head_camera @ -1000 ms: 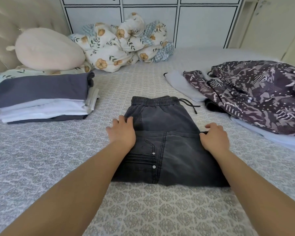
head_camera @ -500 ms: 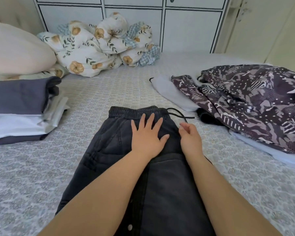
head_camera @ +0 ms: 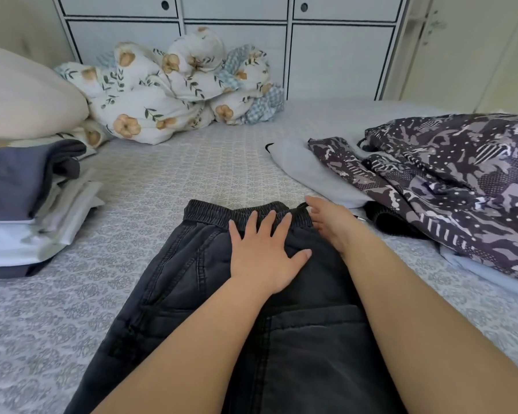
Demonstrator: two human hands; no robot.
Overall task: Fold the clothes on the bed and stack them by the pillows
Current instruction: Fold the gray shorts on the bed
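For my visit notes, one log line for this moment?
left hand flat on black pants | right hand at waistband | folded stack left

dark denim shorts point(head_camera: 192, 282) | flat on bed, waistband far | folded stack point(head_camera: 27, 204) left | apparently unfolded patterned garment point(head_camera: 461, 180) right

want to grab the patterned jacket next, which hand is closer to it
Right. The right hand sits at the waistband corner of the dark shorts, on the side facing the patterned jacket. The left hand lies flat mid-shorts, farther away.

Home bedroom (bed point(head_camera: 222, 162), pillow point(head_camera: 27, 100))
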